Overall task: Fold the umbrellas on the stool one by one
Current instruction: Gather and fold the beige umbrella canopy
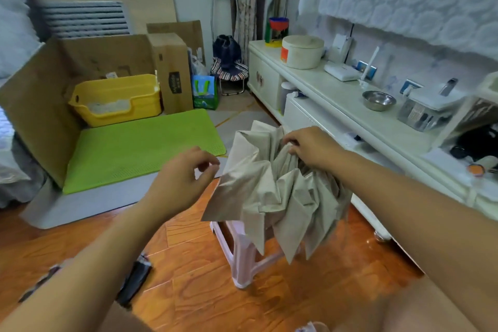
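Two hands are working the beige umbrella (pixel 272 191) over the pink stool (pixel 242 256): left hand (pixel 183 178) pinching a flap corner, right hand (pixel 310 148) gripping middle folds, so laying each flap flat looks best.

Umbrella (pixel 280 191) fabric covers the stool (pixel 242 256) seat; only the near-left legs show. Right hand's fingertips (pixel 292 144) are buried in folds. Dark item (pixel 134 280) on floor near left: blurred, unidentifiable.

We see soft, even daylight, glare on the wooden floor (pixel 336 291), wide-angle bending at edges, and blurred left corners.
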Available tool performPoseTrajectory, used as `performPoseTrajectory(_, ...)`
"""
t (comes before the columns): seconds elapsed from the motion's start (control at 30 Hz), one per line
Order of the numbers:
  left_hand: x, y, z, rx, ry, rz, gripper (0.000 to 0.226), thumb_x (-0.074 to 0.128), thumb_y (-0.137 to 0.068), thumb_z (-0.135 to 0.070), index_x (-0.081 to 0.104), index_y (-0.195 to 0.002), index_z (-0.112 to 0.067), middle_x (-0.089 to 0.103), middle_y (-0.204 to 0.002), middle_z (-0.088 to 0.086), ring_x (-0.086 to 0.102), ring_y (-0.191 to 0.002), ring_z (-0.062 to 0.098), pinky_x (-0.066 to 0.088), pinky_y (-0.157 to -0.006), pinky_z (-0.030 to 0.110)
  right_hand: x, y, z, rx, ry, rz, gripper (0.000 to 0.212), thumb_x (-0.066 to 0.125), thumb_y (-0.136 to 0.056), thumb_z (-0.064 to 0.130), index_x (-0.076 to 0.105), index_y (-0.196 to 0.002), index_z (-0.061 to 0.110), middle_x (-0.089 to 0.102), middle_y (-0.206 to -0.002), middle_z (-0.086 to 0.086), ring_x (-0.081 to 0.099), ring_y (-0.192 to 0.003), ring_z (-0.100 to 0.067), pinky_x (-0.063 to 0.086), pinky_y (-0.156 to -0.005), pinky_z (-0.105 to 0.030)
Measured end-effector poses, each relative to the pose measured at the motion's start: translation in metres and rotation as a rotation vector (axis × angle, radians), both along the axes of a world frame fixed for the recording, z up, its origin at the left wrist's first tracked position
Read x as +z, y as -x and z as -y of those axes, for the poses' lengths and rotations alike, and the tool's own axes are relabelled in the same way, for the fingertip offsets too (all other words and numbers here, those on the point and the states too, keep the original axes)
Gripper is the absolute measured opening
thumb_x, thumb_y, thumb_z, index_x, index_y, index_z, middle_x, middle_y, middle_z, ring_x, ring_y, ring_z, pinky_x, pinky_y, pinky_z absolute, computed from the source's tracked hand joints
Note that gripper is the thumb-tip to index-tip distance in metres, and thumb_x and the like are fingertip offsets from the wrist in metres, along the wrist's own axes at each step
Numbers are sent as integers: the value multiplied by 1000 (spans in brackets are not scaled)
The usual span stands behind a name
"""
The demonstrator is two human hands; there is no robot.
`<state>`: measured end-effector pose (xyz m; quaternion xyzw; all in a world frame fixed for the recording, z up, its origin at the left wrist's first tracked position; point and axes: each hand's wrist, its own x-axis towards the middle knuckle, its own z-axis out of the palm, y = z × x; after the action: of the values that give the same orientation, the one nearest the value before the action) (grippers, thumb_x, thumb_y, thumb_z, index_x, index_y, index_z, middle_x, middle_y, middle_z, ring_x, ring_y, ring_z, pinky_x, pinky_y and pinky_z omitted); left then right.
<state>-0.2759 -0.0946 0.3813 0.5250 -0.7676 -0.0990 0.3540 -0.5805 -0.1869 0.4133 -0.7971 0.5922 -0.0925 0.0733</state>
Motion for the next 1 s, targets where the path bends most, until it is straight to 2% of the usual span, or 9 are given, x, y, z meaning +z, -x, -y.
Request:
performPoseTrajectory(0.13, -30, 7, -3, 171, -22, -296, 15, 66, -95, -9, 69, -96, -23, 66, -94, -11, 60, -87, 4, 49, -75, 28, 0, -2, 7, -3, -23, -9, 23, 67, -96, 27, 73, -118, 30, 71, -104, 1, 64, -102, -25, 52, -91, -38)
performPoseTrajectory(0.3, -28, 24, 12, 97, -74, -350, 21, 61, -98, -9, 68, -108, -26, 64, -104, -21, 57, -95, -8, 39, -78, 5, 0, -8, 12, 56, -44, -8, 24, 69, -95, 27, 73, -118, 28, 58, -82, 11, 62, -96, -20, 50, -90, -35)
performPoseTrajectory(0.37, -28, 29, 26, 40, -132, -319, 26, 58, -101, -13, 65, -122, -27, 61, -117, -17, 54, -107, -2, 40, -90, 12, -1, -11, 10, 77, -45, 0, 24, 69, -94, 27, 73, -118, 30, 61, -84, 12, 62, -99, -19, 49, -89, -34)
performPoseTrajectory(0.47, -27, 36, 45, -22, -227, -234, 32, 62, -100, -19, 63, -132, -24, 58, -126, -13, 48, -116, 1, 35, -97, 20, -4, -14, 9, 121, 1, -46, 26, 67, -94, 27, 70, -120, 31, 71, -112, 7, 60, -114, -23, 48, -99, -42)
performPoseTrajectory(0.6, -25, 45, 60, -149, -154, -109, 12, 69, -92, -13, 72, -99, -23, 67, -98, -10, 57, -93, 6, 45, -88, 31, 0, -18, 4, 230, 12, -55, 54, 62, -97, 25, 42, -146, 37, 58, -99, 13, 61, -100, -21, 49, -88, -41)
performPoseTrajectory(0.7, -33, 50, 62, -202, -83, -89, 11, 68, -90, -14, 70, -94, -25, 64, -94, -9, 60, -89, 14, 50, -82, 41, 1, -26, 3, 325, -10, -129, 72, 53, -102, 21, 15, -157, 48, 43, -87, 22, 48, -79, -10, 42, -76, -33)
performPoseTrajectory(0.77, -36, 53, 64, -212, -70, -79, 11, 67, -89, -17, 69, -95, -27, 62, -95, -9, 60, -88, 18, 51, -80, 44, 0, -32, 6, 379, -13, -186, 63, 48, -106, 24, 20, -158, 46, 45, -104, 23, 43, -85, -9, 41, -80, -31)
performPoseTrajectory(0.83, -37, 54, 65, -217, -71, -79, 9, 63, -88, -25, 67, -94, -30, 61, -97, -9, 60, -89, 20, 51, -80, 45, -4, -35, 10, 419, 2, -215, 52, 45, -106, 29, 33, -156, 40, 53, -123, 7, 51, -96, -17, 46, -84, -37)
performPoseTrajectory(1.0, -35, 52, 61, -252, 21, -81, 8, 63, -87, -25, 69, -91, -25, 60, -102, -8, 58, -94, 19, 50, -82, 43, -10, -34, 13, 430, 56, -159, 28, 53, -103, 34, 65, -125, 20, 61, -110, 0, 59, -102, -23, 45, -83, -36)
